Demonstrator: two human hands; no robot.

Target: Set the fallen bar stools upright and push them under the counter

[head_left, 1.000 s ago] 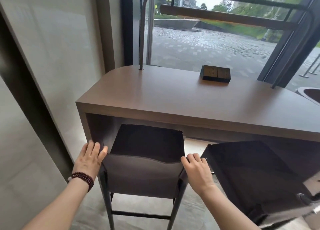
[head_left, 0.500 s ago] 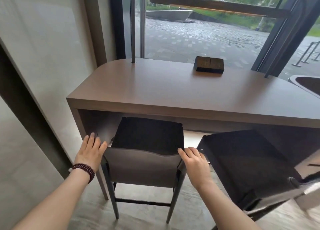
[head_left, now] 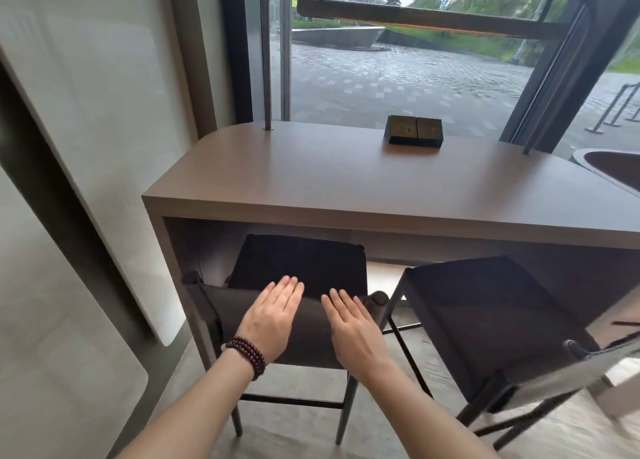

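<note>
Desk [head_left: 311, 178], left stool [head_left: 304, 261] and right stool [head_left: 485, 313], both stools upright.
The left stool's seat sits partly under the desk's front edge near its left corner; the right stool stands beside it, farther out. Left hand [head_left: 273, 320] and right hand [head_left: 353, 327] lie on the left stool's backrest, fingers [head_left: 291, 287] straight, gripping nothing.

The only view comes from a wide-angle camera worn on the person's head. It looks forward and down, from above the counter [head_left: 346, 188], and faces the window [head_left: 398, 78] behind it. The left hand [head_left: 273, 316] and the right hand [head_left: 349, 323] are near the lens, low in the middle, and the forearms [head_left: 207, 406] enter from the bottom edge. Straight lines bend near the borders.
</note>
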